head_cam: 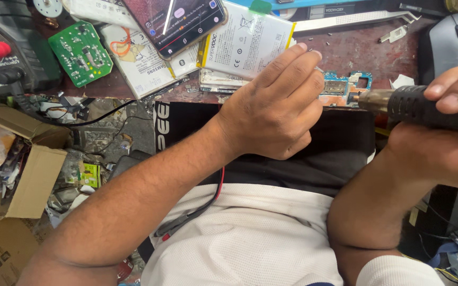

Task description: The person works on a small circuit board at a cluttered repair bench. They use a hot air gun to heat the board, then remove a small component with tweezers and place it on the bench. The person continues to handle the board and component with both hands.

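Workbench (356,50): reddish-brown, cluttered, beyond both hands. Phone battery (245,42), white and flat, lies just beyond the left hand; a dark phone (178,21) overlaps its far-left corner. Right hand (446,122): fingers wrapped tight round the black hot-air tool (430,106), nozzle aimed left. Left hand (276,106): fingers pinched together on a thin metal tool; its tip is barely visible. Small blue circuit board (343,87) sits between the hands, at the nozzle mouth, touching the left fingertips' side.

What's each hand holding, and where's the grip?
Right hand grips the black textured hot-air tool around its barrel. Left hand pinches thin metal tweezers, mostly hidden.
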Tool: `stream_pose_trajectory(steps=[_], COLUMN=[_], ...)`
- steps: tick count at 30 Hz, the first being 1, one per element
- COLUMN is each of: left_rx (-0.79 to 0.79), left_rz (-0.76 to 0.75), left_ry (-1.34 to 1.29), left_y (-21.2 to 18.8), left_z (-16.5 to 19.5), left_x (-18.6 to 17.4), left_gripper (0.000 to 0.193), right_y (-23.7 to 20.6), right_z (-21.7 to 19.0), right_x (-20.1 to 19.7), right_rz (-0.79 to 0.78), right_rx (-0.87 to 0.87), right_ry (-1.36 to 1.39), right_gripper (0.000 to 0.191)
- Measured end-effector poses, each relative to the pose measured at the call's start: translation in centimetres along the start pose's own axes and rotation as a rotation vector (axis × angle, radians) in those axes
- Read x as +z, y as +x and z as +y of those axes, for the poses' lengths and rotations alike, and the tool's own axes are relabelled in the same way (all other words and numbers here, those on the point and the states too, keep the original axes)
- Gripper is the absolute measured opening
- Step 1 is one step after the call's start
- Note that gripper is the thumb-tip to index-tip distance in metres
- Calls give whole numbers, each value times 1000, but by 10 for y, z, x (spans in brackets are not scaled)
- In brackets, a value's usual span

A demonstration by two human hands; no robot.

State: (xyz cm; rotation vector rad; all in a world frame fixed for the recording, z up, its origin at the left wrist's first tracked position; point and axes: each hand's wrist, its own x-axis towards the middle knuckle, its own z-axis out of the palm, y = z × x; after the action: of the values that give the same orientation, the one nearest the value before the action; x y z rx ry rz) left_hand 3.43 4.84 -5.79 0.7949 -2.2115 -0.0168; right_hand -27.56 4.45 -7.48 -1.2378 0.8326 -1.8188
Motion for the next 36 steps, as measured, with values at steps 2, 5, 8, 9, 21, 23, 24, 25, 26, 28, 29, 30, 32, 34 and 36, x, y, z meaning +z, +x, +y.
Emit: stream_pose_trajectory(steps=[2, 5, 8, 9, 21, 23, 24, 25, 26, 28, 29, 30, 32, 34, 36], left_rx=[-2, 2, 4, 4, 18, 20, 19, 18, 18, 19, 20, 20, 18, 20, 21], left_rz=[1, -1, 3, 2, 0, 1, 1, 1, 2, 4, 4, 4, 7, 7, 5], left_ry=[-3, 5, 14, 16, 30, 26, 22, 18, 18, 24, 28, 26, 18, 20, 28], left_y=[0, 0, 0, 0, 0, 1, 1, 0, 0, 0, 0, 0, 0, 0, 0], left_z=[0, 0, 1, 0, 0, -1, 0, 0, 0, 0, 0, 0, 0, 0, 0], left_x=[0, 0, 0, 0, 0, 0, -1, -1, -1, -1, -1, 0, 0, 0, 0], left_gripper=[21, 21, 21, 21, 21, 21, 21, 22, 22, 23, 23, 23, 24, 24, 24], right_y=[0, 0, 1, 2, 1, 2, 2, 2, 2, 1, 1, 1, 1, 0, 0], right_z=[0, 0, 2, 2, 2, 2, 1, 1, 1, 1, 1, 1, 0, 0, -1], right_x=[-1, -2, -3, -4, -3, -2, -1, -1, -1, -1, -1, 0, 0, 0, 0], right_rz=[2, 4, 6, 8, 33, 36, 37, 41, 42, 43, 44, 44, 48, 49, 50], right_rx=[3, 2, -5, -5, 8, 9, 8, 8, 9, 10, 11, 12, 10, 11, 10], right_ry=[1, 1, -2, -1, 2, 1, -1, -5, -5, -5, -5, -5, -6, -10, -7], right_gripper=[51, 50, 50, 50, 48, 48, 47, 47, 47, 47, 47, 47, 47, 47, 47])
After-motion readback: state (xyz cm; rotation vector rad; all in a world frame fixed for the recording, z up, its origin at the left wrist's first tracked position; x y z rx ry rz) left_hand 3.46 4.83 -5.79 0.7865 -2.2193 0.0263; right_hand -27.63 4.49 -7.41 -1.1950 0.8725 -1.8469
